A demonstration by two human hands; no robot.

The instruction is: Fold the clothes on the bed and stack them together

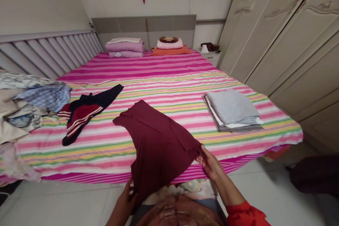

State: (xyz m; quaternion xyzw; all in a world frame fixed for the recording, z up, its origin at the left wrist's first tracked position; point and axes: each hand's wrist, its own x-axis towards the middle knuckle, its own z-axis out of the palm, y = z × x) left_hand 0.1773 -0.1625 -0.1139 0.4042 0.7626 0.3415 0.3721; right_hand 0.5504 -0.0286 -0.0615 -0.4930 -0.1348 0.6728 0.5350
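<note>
A maroon garment (159, 141), maybe a top, lies spread over the front edge of the bed, its near end hanging toward my body. My right hand (209, 162) pinches its right corner between thumb and fingers. At the lower left edge, my left hand (125, 199) is closed on the cloth, with some fingers hidden behind it. To the left lies a crumpled navy and red garment (87, 114) with white stripes. Right of the maroon garment sits a stack of folded clothes (231, 109), light grey on top.
A heap of loose clothes (31, 102) covers the bed's left side. Folded purple bedding (125, 47) and a pink pillow (169, 44) on an orange one rest by the headboard (145, 24). Wardrobes (286, 42) stand right; a dark bag-like object (315, 174) is on the floor.
</note>
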